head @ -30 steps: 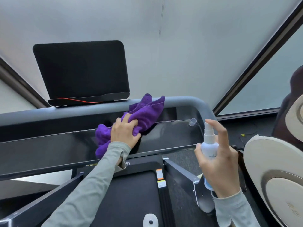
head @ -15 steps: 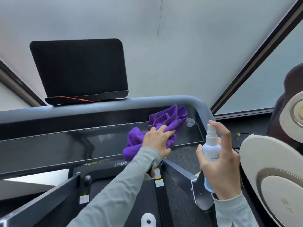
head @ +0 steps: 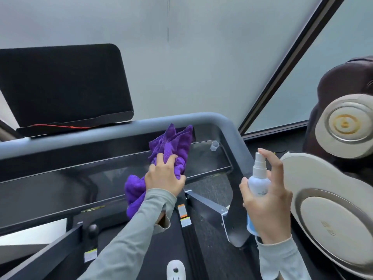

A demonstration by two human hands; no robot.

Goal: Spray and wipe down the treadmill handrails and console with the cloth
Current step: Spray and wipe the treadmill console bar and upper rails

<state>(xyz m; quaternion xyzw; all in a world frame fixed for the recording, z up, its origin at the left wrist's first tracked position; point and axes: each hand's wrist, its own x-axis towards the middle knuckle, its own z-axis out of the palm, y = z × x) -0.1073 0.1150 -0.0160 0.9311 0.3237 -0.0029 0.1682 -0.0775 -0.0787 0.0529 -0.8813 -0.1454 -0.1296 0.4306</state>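
My left hand grips a bunched purple cloth and presses it on the glossy black console panel, right of its middle. The cloth's upper end reaches the grey handrail, which runs across and bends down at the right. My right hand holds a white spray bottle upright to the right of the rail's bend, with the index finger arched over the nozzle. A small clear cap stands on the panel's right end.
A black screen sits on the rail at the left with a red cord along its base. The treadmill belt lies below. A beige and brown massage chair crowds the right side. A frosted window wall is ahead.
My left hand swept the cloth rightward along the console toward the corner, then drew back slightly left. The right hand with the bottle stayed nearly still. The view shifted right.
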